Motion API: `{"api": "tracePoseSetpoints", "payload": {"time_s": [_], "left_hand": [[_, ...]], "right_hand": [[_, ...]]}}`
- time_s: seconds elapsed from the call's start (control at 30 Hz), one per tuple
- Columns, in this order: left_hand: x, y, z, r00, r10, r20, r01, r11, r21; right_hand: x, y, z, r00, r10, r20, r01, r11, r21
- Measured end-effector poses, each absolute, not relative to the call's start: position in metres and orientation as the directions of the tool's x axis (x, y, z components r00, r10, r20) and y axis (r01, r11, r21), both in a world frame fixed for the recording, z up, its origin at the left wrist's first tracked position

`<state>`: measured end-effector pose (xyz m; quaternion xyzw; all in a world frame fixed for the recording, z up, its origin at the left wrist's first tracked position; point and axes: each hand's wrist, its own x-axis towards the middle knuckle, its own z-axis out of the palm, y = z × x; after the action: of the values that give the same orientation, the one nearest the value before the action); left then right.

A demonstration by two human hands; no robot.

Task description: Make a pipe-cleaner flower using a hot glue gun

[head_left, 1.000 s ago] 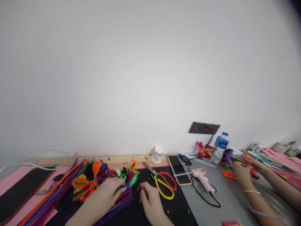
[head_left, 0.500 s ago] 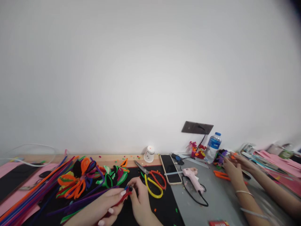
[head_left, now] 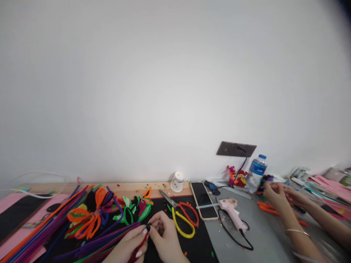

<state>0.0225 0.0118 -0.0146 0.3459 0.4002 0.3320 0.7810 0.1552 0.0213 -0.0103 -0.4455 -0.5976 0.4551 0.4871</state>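
Note:
My left hand [head_left: 131, 244] is closed on a dark red pipe cleaner [head_left: 139, 249] at the bottom of the view. My right hand [head_left: 164, 237] pinches at its upper end, where the fingertips of both hands meet. Left of my hands lie looped orange pipe-cleaner petals [head_left: 93, 228] and a green looped piece [head_left: 128, 215]. Scissors [head_left: 184, 219] with one yellow and one red handle rest open on the black mat [head_left: 197, 239], just right of my right hand.
Long pipe cleaners [head_left: 41, 226] spread at the left. A white paper cup [head_left: 177, 182], phone [head_left: 204, 201], pink glue gun [head_left: 233, 215] with its cord, and water bottle [head_left: 256, 171] stand or lie rightward. Another person's hands [head_left: 282, 197] work at the far right.
The view has shifted slightly, so the table items sit further right. My left hand has drawn in close to my right hand, and the red pipe cleaner is turned more upright.

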Motion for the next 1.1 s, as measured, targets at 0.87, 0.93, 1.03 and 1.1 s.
{"api": "tracePoseSetpoints", "payload": {"time_s": [0.87, 0.93, 1.03, 1.1], "left_hand": [[0.027, 0.011, -0.029, 0.463, 0.832, -0.305, -0.224, 0.442, 0.868], [0.028, 0.013, -0.031, 0.447, 0.831, -0.332, -0.2, 0.455, 0.868], [0.028, 0.014, -0.032, 0.448, 0.821, -0.354, -0.193, 0.475, 0.858], [0.027, 0.013, -0.03, 0.449, 0.818, -0.36, -0.2, 0.485, 0.851]], "right_hand": [[0.157, 0.017, 0.003, -0.269, 0.962, 0.042, -0.109, 0.013, -0.994], [0.157, 0.015, 0.005, -0.231, 0.966, 0.114, -0.041, 0.108, -0.993], [0.159, 0.012, 0.008, -0.195, 0.955, 0.225, 0.152, 0.257, -0.954], [0.159, 0.011, 0.01, -0.196, 0.943, 0.268, 0.269, 0.314, -0.91]]}}
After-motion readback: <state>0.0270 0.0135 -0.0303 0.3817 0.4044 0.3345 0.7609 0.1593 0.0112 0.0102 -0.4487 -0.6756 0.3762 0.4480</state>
